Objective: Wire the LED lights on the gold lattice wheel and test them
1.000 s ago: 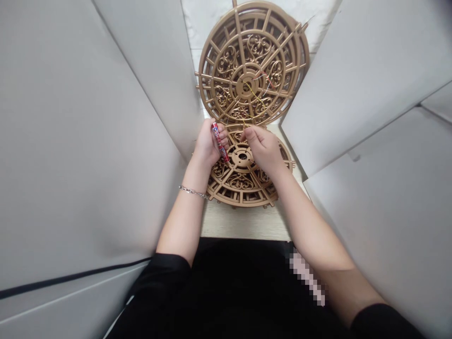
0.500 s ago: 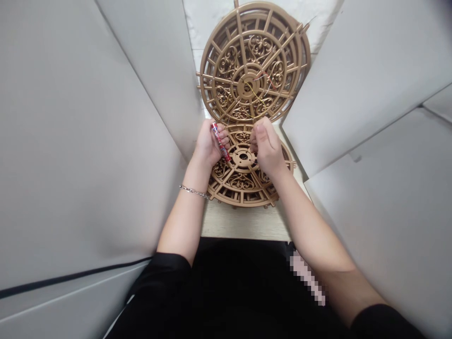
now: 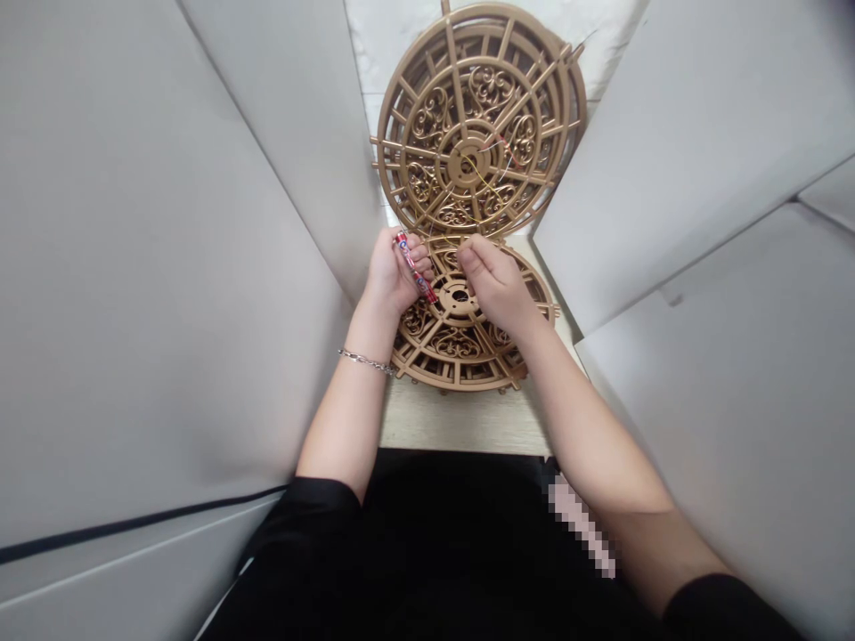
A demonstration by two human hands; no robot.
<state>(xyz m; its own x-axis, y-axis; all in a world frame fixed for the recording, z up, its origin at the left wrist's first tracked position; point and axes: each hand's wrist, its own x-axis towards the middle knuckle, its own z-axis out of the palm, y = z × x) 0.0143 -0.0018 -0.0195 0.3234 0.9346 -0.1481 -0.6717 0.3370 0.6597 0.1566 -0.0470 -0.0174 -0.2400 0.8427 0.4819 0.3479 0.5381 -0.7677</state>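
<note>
Gold openwork plastic disc (image 3: 460, 352) flat on pale table (image 3: 460, 423), scrollwork and spokes around a hub, left hand (image 3: 394, 274) curled around red patterned pen (image 3: 414, 267), right hand (image 3: 494, 283) fingertips pinched together above hub, second disc (image 3: 477, 120) upright behind, thin wires (image 3: 491, 174) across it.

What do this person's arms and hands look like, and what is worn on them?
Both forearms are bare. The left hand has a thin silver chain bracelet at the wrist. The right hand wears nothing visible. Short black sleeves end near the elbows.
</note>
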